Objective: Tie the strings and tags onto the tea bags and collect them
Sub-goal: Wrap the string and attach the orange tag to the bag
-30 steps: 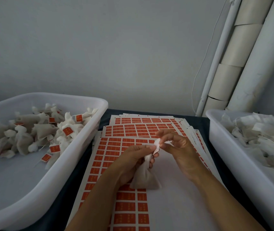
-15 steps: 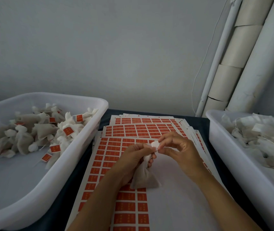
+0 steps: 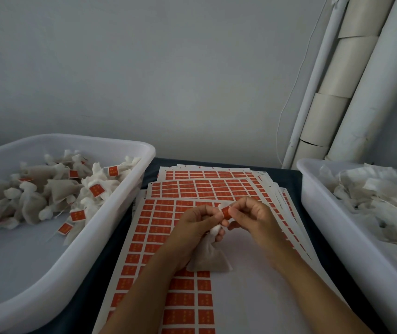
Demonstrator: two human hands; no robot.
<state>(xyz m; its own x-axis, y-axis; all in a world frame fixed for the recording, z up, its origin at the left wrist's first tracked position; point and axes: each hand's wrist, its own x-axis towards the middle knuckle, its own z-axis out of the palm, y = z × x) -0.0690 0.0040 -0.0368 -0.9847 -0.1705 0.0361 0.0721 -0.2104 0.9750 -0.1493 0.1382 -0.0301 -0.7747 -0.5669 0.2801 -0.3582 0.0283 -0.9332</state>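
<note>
While the left hand (image 3: 192, 227) curls round the gathered neck of the tea bag (image 3: 208, 257), the right hand (image 3: 250, 216) pinches a small orange tag (image 3: 226, 212) between thumb and forefinger, just above the bag's white tuft. Head view only.

Both hands are closed on their pieces and meet at centre frame. The bag's body hangs below the left fist, its bottom corner touching the top label sheet (image 3: 144, 237). No string can be made out; too fine to tell.

Judgement: the tag is being fixed at the neck. To do it well, keep the left grip tight on the neck so the gather does not open, fold the tag squarely with edges matched, and press flat along its whole face.

At 9 o'clock, the left tub (image 3: 110, 239) holds finished bags with orange tags (image 3: 95, 190); the bag likely goes there. At 3 o'clock, the right tub (image 3: 332, 227) holds untagged white bags (image 3: 376, 196). At 1 o'clock, pale pipes (image 3: 352, 97) stand against the wall.
</note>
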